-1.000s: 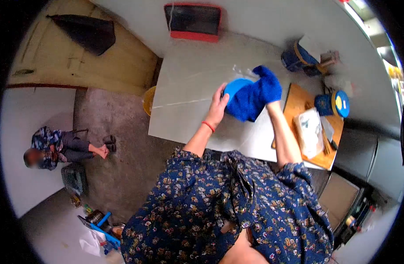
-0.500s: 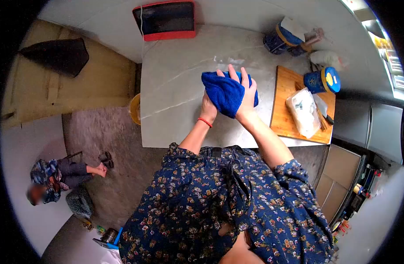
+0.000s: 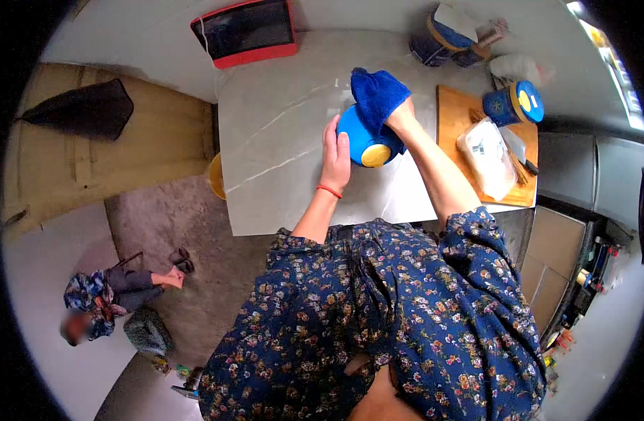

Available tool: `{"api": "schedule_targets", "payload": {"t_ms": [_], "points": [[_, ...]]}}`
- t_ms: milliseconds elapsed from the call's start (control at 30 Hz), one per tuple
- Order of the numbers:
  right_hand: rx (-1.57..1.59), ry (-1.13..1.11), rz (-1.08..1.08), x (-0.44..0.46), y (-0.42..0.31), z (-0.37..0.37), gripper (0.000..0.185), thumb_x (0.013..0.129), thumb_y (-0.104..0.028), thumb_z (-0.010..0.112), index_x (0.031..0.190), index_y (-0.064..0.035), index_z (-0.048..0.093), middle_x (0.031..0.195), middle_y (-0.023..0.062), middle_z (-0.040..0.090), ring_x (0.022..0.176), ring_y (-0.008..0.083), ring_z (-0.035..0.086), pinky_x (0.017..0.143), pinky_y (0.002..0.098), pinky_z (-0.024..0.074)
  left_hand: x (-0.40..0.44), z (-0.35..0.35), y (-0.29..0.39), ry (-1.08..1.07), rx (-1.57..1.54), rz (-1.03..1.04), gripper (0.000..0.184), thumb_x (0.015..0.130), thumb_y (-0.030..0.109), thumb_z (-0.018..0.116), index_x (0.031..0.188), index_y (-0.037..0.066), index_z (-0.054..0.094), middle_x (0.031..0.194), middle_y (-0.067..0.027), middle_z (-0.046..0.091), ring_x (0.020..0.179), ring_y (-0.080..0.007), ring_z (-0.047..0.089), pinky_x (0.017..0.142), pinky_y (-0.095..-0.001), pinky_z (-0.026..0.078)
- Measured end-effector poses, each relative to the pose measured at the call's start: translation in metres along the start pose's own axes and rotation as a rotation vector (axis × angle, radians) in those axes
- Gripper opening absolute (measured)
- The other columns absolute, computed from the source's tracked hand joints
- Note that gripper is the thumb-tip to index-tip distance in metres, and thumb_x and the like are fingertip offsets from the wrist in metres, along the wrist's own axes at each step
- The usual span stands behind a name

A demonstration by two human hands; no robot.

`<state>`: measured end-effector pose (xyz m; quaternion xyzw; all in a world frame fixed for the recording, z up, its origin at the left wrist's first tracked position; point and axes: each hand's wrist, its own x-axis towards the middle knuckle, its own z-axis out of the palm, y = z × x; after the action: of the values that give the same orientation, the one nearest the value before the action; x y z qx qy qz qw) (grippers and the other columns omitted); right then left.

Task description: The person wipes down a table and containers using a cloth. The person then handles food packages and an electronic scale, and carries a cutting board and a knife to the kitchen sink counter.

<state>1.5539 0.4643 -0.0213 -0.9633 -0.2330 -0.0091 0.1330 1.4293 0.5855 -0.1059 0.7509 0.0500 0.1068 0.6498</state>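
Observation:
My left hand [image 3: 335,156] holds the left side of a round blue container [image 3: 355,133], whose lid side with a yellow round label faces me. Wrapped in a dark blue cloth [image 3: 379,96], my right hand [image 3: 400,116] presses on the container's upper right side; its fingers are mostly hidden by the cloth. Both hands are above the grey marbled table [image 3: 273,140]. A red beaded band circles my left wrist.
On the right, a wooden board [image 3: 448,126] carries a clear plastic box [image 3: 489,160], a knife and a blue tub [image 3: 513,104]. More tubs [image 3: 438,41] stand at the back. A red-framed screen [image 3: 243,33] is back left. A seated person [image 3: 101,298] is at lower left.
The cloth has moved off the container's front to its upper right, uncovering the blue surface and yellow label. My right hand has shifted up and right. The view has turned slightly.

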Motion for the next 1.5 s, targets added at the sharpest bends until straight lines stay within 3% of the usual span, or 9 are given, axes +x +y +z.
{"api": "schedule_targets", "payload": {"t_ms": [133,333,500,733,867,1000,1200,1333,1500], "points": [[0.215,0.504,-0.236,-0.024,0.02,0.017,0.033,0.078,-0.028,0.06,0.108,-0.015,0.064,0.105,0.0105,0.065,0.096,0.0324,0.06,0.082,0.0438,0.0482,-0.001,0.02,0.004,0.072,-0.139,-0.07,0.044,0.1,0.022,0.035,0.138,0.001,0.033,0.137,-0.0198,0.038,0.126,-0.0284,0.039,0.106,-0.0377,0.03],[-0.318,0.352,0.117,-0.069,-0.026,0.008,0.035,0.079,-0.033,0.059,0.11,-0.0187,0.065,0.129,0.0028,0.056,0.122,0.0194,0.047,0.098,0.0452,0.0359,0.017,0.021,0.016,0.028,-0.072,0.022,0.042,0.1,0.021,0.035,0.139,0.005,0.036,0.127,-0.0171,0.05,0.118,-0.0262,0.047,0.101,-0.0361,0.035],[0.016,0.456,0.122,-0.127,-0.039,0.02,0.045,0.075,-0.031,0.062,0.119,-0.0206,0.06,0.134,-0.0019,0.049,0.123,0.0275,0.042,0.092,0.0517,0.0355,0.025,0.019,0.015,-0.071,-0.037,0.03,0.044,0.1,0.024,0.034,0.14,0.006,0.035,0.131,-0.0174,0.047,0.121,-0.0269,0.045,0.103,-0.0373,0.034],[0.467,0.332,0.158,-0.206,-0.006,0.047,0.043,0.071,0.0,0.068,0.112,-0.0111,0.058,0.11,0.0118,0.061,0.099,0.0296,0.059,0.084,0.0358,0.0482,0.051,0.008,0.049,-0.254,0.03,-0.097,0.048,0.095,0.013,0.038,0.142,0.005,0.029,0.133,-0.0217,0.042,0.123,-0.0306,0.043,0.104,-0.0392,0.033],[1.098,0.562,0.444,-0.22,0.015,0.049,0.008,0.07,0.004,0.059,0.07,-0.0009,0.066,0.073,0.0112,0.066,0.073,0.0226,0.064,0.065,0.0306,0.0505,0.078,0.003,0.079,-0.52,0.593,0.258,0.076,0.084,0.031,0.063,0.143,0.004,0.022,0.14,-0.0248,0.029,0.131,-0.0361,0.031,0.108,-0.0415,0.029],[1.502,0.518,0.904,-0.209,0.042,0.032,0.02,0.079,-0.004,0.054,0.088,0.0028,0.071,0.073,0.008,0.066,0.067,0.0146,0.062,0.063,0.0262,0.0493,0.072,0.028,0.126,-0.779,1.102,0.474,0.119,0.05,0.066,0.078,0.144,0.016,0.025,0.143,-0.025,0.023,0.133,-0.0439,0.024,0.101,-0.0635,0.027],[0.687,0.52,0.216,-0.17,0.051,0.0,0.027,0.086,-0.018,0.055,0.108,-0.0036,0.056,0.108,0.0129,0.055,0.104,0.0295,0.051,0.091,0.0366,0.0394,0.063,0.043,0.123,-0.852,1.094,0.539,0.11,0.046,0.051,0.08,0.141,0.022,0.033,0.134,-0.0239,0.032,0.122,-0.0459,0.033,0.093,-0.0568,0.036],[1.552,0.486,0.317,-0.142,0.012,0.024,0.051,0.098,-0.025,0.043,0.141,0.0009,0.031,0.145,0.015,0.035,0.134,0.0245,0.033,0.111,0.0342,0.0242,0.05,0.028,0.123,-0.875,1.096,0.648,0.105,0.049,0.055,0.075,0.137,0.013,0.037,0.136,-0.0232,0.031,0.124,-0.0433,0.031,0.095,-0.0543,0.032],[1.759,0.326,0.247,-0.12,0.053,0.097,0.042,0.097,-0.025,0.042,0.132,-0.0004,0.045,0.137,0.0148,0.046,0.126,0.0232,0.043,0.105,0.0342,0.0335,0.053,0.033,0.113,-0.811,1.005,0.724,0.098,0.051,0.059,0.073,0.132,0.013,0.042,0.135,-0.0233,0.033,0.123,-0.043,0.033,0.094,-0.0537,0.032]]}}
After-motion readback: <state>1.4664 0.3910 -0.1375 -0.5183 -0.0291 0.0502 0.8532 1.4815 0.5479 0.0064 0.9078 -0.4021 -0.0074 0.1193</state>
